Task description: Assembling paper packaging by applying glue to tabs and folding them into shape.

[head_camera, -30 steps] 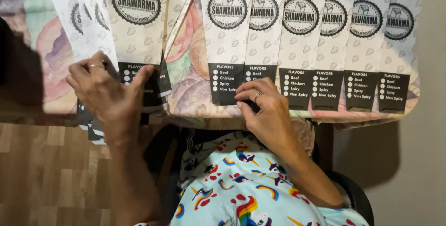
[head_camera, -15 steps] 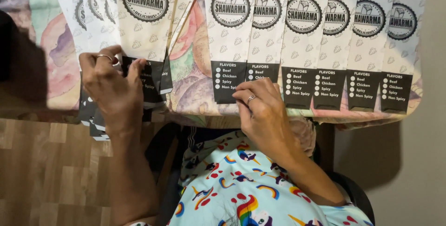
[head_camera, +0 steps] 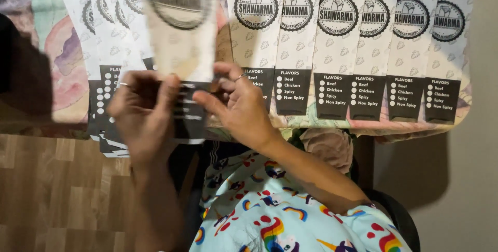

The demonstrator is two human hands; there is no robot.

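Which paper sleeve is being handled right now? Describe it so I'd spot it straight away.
Start at the table with its pastel cloth, where a row of white paper sleeves lies side by side. The sleeve in question is left of that row, held up by its dark lower end between the left hand and right hand. Only it is lifted and blurred.

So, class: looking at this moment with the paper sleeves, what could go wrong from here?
The lifted sleeve, pinched at its dark bottom edge by the left hand and right hand, could crease or tear. It might also brush the overlapping row of sleeves or the stack hanging over the table edge.
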